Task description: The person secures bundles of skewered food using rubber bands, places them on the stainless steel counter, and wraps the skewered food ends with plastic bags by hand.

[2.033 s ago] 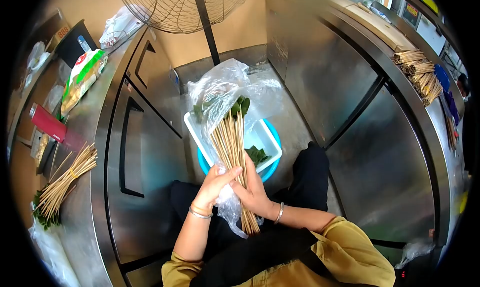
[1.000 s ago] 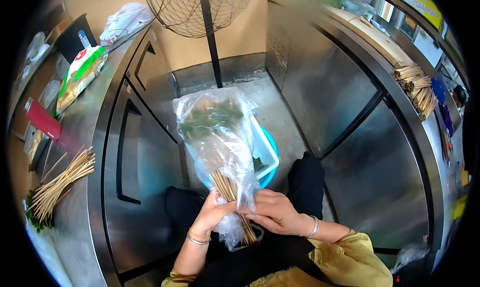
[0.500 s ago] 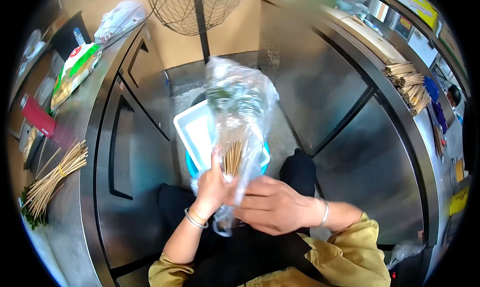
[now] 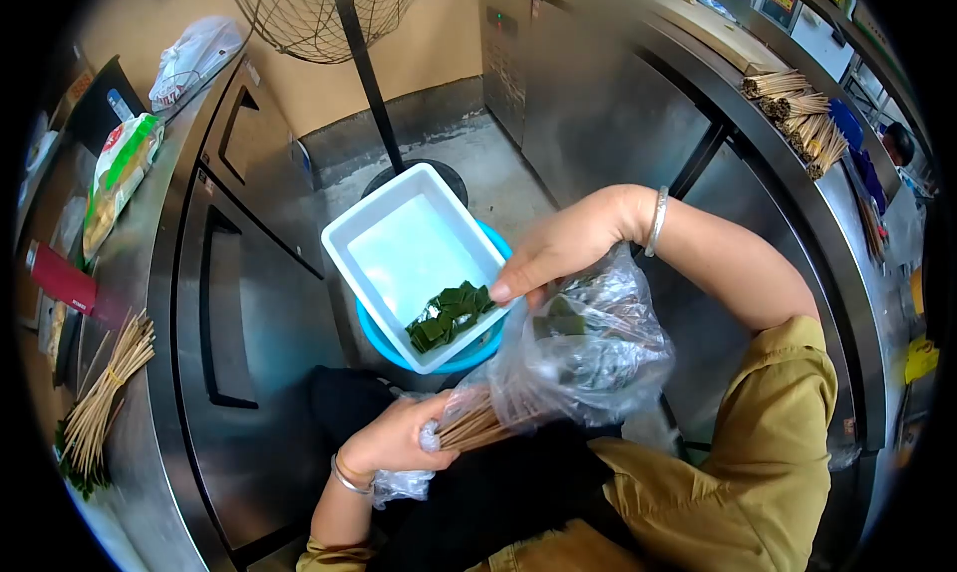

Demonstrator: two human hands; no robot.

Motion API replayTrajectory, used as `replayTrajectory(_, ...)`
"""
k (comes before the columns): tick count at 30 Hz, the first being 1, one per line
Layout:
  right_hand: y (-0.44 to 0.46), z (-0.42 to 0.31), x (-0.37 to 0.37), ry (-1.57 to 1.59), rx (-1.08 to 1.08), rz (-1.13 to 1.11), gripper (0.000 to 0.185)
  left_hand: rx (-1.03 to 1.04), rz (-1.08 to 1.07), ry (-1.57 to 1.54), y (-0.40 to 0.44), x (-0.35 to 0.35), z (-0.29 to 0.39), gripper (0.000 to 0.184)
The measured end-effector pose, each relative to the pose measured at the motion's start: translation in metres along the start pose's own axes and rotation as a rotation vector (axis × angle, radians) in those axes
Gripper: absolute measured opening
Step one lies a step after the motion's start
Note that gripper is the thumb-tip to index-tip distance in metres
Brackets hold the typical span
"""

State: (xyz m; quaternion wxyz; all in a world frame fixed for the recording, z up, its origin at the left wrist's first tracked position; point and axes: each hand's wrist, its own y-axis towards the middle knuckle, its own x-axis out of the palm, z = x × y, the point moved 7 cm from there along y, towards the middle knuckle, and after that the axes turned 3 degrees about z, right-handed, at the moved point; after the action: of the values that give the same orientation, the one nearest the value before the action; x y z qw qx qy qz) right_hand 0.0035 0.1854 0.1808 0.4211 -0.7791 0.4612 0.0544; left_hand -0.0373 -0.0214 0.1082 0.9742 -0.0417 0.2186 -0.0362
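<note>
My left hand (image 4: 399, 434) is closed around the stick ends of a bundle of thin wooden skewers (image 4: 477, 425), with plastic bunched about them. A clear plastic bag (image 4: 623, 363) covers the bundle's other end, where dark green pieces show through. My right hand (image 4: 568, 243) reaches over the bag, thumb and fingers closed at its left edge; the fingertips are partly hidden. Close to that thumb, cut dark green leafy pieces (image 4: 449, 318) lie in the near end of a white tray (image 4: 357, 213). The tray rests tilted on a blue basin (image 4: 374, 335).
Steel cabinets (image 4: 264, 293) stand on both sides. The left counter holds a tied skewer bundle (image 4: 108, 393), a red box (image 4: 62, 278) and a green-white packet (image 4: 122, 178). More skewer bundles (image 4: 797, 114) lie on the right counter. A fan (image 4: 329, 14) stands behind.
The bagged skewers have swung from upright over the tray to lying rightward, uncovering the tray and green pieces. My right hand has moved up to the bag's far side.
</note>
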Motion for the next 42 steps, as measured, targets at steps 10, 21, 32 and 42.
replayTrajectory(10, 0.033, 0.058, 0.135, 1.516, -0.668, -0.154, 0.036, -0.071, -0.001, -1.064, -0.002, 0.025, -0.043, 0.084)
replayTrajectory(21, 0.091, 0.062, 0.165, 1.547, -0.416, 0.553, 0.031, -0.186, 0.469, -0.322, -0.019, 0.014, -0.060, 0.059)
replayTrajectory(32, 0.057, 0.059, 0.156, 1.341, -0.364, 0.705, 0.052, -0.126, 0.393, -0.693, -0.016, -0.007, -0.058, 0.024)
replayTrajectory(42, 0.057, 0.050, 0.152, 1.192, -0.305, 0.740, 0.045, -0.200, 0.289, -1.216, -0.019, -0.023, -0.065, 0.017)
